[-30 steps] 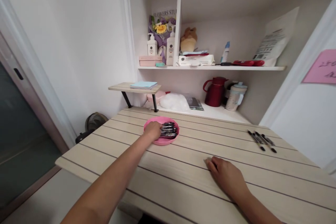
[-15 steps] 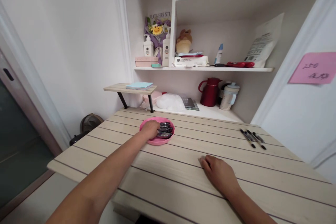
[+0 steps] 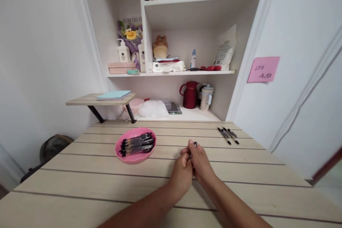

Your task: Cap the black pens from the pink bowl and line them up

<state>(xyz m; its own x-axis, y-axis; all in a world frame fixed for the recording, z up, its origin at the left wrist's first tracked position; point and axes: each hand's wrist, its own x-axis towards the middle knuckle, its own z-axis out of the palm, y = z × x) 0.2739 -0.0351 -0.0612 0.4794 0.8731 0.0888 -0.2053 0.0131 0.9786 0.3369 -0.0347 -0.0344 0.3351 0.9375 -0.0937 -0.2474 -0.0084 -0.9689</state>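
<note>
My left hand (image 3: 182, 171) and my right hand (image 3: 200, 159) meet above the middle of the table, both closed round one pen (image 3: 195, 144). Only the dark end of that pen and a short piece between the fingers show; the rest is hidden by the hands. To the left, a pink tray with a wavy rim (image 3: 121, 156) holds several clear-barrelled pens (image 3: 137, 144) with black ends, lying side by side. A few similar pens (image 3: 228, 135) lie loose on the table to the right of my hands.
The slatted wooden table (image 3: 88, 181) runs up to a white shelf unit (image 3: 187, 74). A small raised stand (image 3: 85, 99) with blue paper (image 3: 113, 94) is at the back left. A red jug (image 3: 190, 94) and a pale cup (image 3: 206, 98) stand behind the table.
My left hand has left the pink tray and come right to my right hand, with a pen now between them. The view has turned to the right.
</note>
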